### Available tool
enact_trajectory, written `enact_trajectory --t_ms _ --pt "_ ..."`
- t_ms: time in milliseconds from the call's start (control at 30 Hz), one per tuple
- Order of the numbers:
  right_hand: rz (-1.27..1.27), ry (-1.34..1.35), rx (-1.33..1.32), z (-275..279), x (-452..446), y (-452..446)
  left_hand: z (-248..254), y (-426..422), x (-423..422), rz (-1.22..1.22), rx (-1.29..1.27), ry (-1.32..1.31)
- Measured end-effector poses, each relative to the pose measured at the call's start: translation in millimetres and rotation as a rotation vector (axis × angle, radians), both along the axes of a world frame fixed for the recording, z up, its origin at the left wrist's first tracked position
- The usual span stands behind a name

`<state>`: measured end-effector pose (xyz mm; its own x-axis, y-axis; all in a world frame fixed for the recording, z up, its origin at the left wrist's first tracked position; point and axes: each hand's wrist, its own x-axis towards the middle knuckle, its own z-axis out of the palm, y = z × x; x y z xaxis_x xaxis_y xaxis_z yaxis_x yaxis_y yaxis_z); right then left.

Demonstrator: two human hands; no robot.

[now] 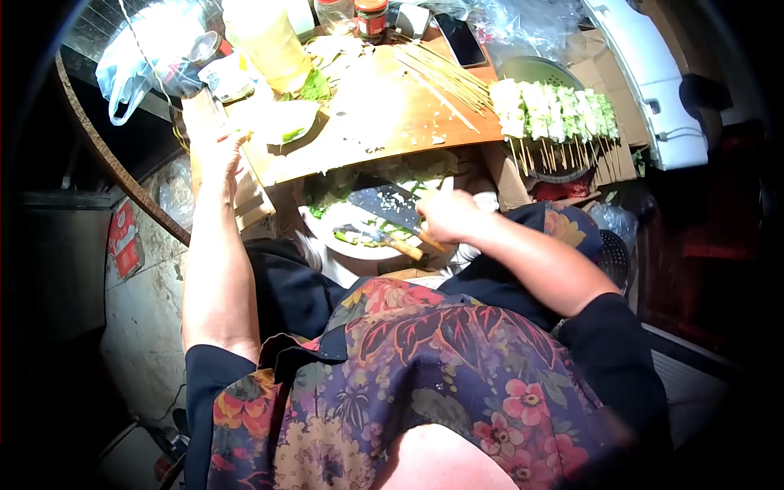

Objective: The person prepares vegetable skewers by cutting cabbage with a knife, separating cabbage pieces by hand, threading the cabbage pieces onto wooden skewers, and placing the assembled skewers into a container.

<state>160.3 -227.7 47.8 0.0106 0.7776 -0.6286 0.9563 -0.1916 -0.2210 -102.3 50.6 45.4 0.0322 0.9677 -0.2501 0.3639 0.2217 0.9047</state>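
Your right hand is closed round the handle of a cleaver, whose dark blade, flecked with scraps, is over the greens in the bowl, by the near edge of the tabletop. Your left hand is at the tabletop's left side, fingers partly extended; glare prevents telling whether it holds anything. Loaded skewers lie at the right.

The broad, dark knife blade was flecked white; the purple cloth garment bore pink and orange flowers.
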Motion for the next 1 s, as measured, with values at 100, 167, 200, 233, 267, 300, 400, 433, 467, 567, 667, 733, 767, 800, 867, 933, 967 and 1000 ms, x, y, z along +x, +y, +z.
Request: enact_trajectory --t_ms 100,167,200,233,267,300,400,433,467,567,667,733,767,800,867,933,967,1000 --pt "-0.052 0.012 -0.037 -52 -10 -14 -47 29 0 -0.147 0.281 0.008" --pt "-0.034 0.058 -0.024 -68 -14 -24 -66 38 5 -0.126 0.257 0.041" --pt "-0.015 0.099 -0.001 -70 -14 -27 -63 36 12 -0.105 0.243 0.07" --pt "0.018 0.142 -0.077 -74 -15 -26 -68 37 15 -0.177 0.315 -0.041" --pt "0.015 0.142 -0.083 -74 -16 -24 -50 25 24 -0.179 0.308 -0.042" --pt "0.037 0.156 -0.13 -74 -18 -23 -7 1 39 -0.211 0.164 0.093" --pt "0.074 0.146 -0.236 -78 -14 -20 24 -14 51 -0.246 0.011 0.293" --pt "0.098 0.131 -0.247 -82 -10 -20 25 -15 53 -0.247 0.007 0.358" --pt "0.122 0.116 -0.257 -86 -7 -20 26 -17 56 -0.25 0.004 0.36" --pt "0.16 0.136 -0.201 -93 -3 -19 24 -17 58 -0.163 0.109 0.381" --pt "0.127 0.169 -0.071 -91 -2 -18 -5 0 49 -0.262 0.446 0.493" --pt "0.088 0.199 0.033 -79 -5 -16 -25 4 54 -0.28 0.4 0.433" --pt "0.058 0.197 0.057 -69 -7 -13 -35 7 56 -0.274 0.338 0.394" --pt "0.029 0.193 0.079 -59 -8 -10 -43 11 56 -0.268 0.272 0.36" --pt "-0.025 0.288 0.18 -39 0 -8 -53 16 56 -0.256 0.172 0.305" --pt "-0.035 0.345 0.189 -5 10 -5 -54 20 59 -0.251 0.108 0.279" --pt "0.019 0.345 0.205 18 16 -2 -49 17 61 -0.253 0.107 0.274" --pt "0.048 0.36 0.268 24 24 -3 -40 12 66 -0.242 0.041 0.259"
